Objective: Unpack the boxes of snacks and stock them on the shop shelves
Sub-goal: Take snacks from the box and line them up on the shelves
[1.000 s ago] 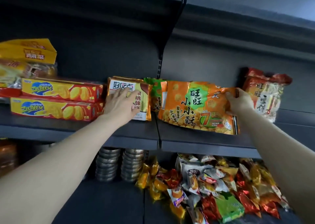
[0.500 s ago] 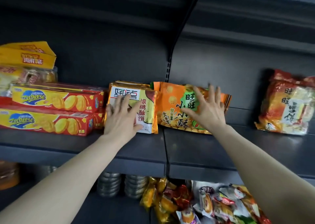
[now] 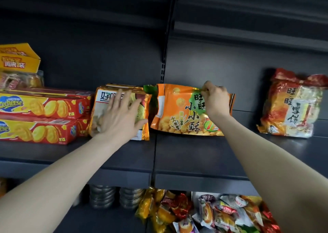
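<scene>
An orange snack bag (image 3: 179, 112) with green label leans against the back of the dark shelf (image 3: 177, 154), a green bag (image 3: 150, 92) partly hidden behind it. My right hand (image 3: 215, 99) pinches the orange bag's top edge. My left hand (image 3: 120, 117) lies flat, fingers spread, on the front of a stack of orange-and-white biscuit packs (image 3: 101, 97) just left of the orange bag.
Two red-and-yellow cheese biscuit boxes (image 3: 40, 119) are stacked at the left, with a yellow carton (image 3: 17, 58) above. A red rice-cracker bag (image 3: 291, 105) stands at the right. On the shelf below are metal tins (image 3: 103, 195) and a heap of small wrapped snacks (image 3: 213, 213).
My right hand went from lying flat on the orange bag to pinching its top edge, and the bag now stands more upright. My left hand stays on the biscuit packs.
</scene>
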`<state>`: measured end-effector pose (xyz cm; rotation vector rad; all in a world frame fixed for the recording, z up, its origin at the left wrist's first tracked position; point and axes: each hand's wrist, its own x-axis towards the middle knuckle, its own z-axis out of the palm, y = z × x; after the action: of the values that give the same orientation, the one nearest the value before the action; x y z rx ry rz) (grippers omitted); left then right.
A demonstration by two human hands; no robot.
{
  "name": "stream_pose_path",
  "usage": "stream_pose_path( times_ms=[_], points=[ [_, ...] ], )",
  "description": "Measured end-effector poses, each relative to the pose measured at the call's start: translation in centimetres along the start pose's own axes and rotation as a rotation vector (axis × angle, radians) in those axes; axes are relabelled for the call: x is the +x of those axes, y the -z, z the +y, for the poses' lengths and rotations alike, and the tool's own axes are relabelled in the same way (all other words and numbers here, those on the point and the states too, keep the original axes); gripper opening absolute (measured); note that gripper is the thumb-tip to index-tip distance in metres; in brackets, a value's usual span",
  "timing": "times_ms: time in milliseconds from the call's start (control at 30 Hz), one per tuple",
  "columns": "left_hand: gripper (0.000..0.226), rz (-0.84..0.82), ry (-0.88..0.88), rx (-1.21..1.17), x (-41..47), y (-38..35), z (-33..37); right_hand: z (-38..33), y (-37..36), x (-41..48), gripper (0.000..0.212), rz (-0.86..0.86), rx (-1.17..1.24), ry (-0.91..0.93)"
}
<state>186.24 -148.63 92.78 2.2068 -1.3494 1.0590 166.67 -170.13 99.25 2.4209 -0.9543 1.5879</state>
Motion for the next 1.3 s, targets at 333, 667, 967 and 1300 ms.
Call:
stream_pose_path(
  times_ms=[333, 667, 967, 1300],
  points=[
    [0.085, -0.182, -0.053, -0.041, 6.6, -2.0, 13.7, 13.8, 6.5, 2.3, 0.012, 0.068, -0.236, 0.014],
    [0.105, -0.328, 0.077, 0.053, 9.5, -6.6, 18.5, 19.8, 3.0, 2.9, 0.037, -0.194, -0.338, 0.02],
    [0.112, -0.352, 0.122, 0.105, 10.0, -8.1, 19.7, 18.5, 2.2, 4.4, 0.045, -0.192, -0.145, -0.004],
    [0.113, -0.352, 0.109, 0.124, 9.8, -8.3, 19.0, 19.6, 1.1, 3.5, 0.05, -0.164, -0.234, 0.0]
  ],
)
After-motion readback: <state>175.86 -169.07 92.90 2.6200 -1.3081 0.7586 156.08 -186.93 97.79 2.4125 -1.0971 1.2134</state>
